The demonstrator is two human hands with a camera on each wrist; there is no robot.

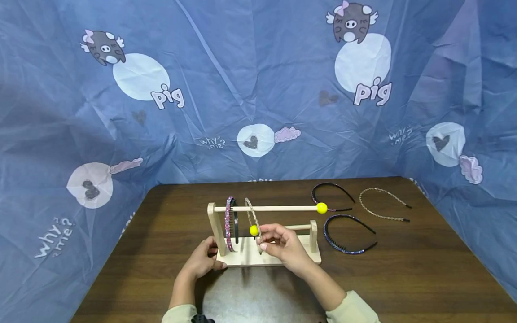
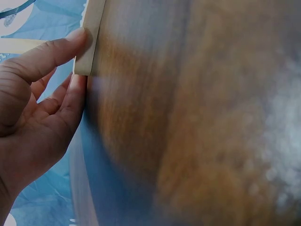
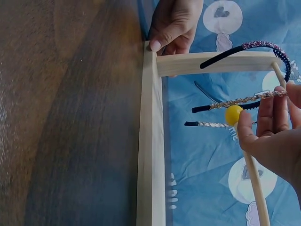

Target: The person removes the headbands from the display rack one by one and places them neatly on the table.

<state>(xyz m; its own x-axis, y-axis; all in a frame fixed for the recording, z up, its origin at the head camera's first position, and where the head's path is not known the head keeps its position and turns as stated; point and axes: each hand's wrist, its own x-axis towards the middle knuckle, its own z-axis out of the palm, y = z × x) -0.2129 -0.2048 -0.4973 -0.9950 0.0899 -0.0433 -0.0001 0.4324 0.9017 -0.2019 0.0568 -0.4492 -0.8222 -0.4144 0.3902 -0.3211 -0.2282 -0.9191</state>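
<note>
Headband (image 3: 247, 99), braided gold, pinched by my right grip (image 1: 284, 247); left grip (image 1: 201, 259) clasps pale wooden rack (image 1: 246, 258); likely hanging step; next, release.

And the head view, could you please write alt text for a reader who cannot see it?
A person's right-hand grip holds a gold headband looped over the upper rod of a wooden rack, beside a pink glittery headband. The left-hand grip holds the rack's base; three more headbands lie on the table at right.
</note>
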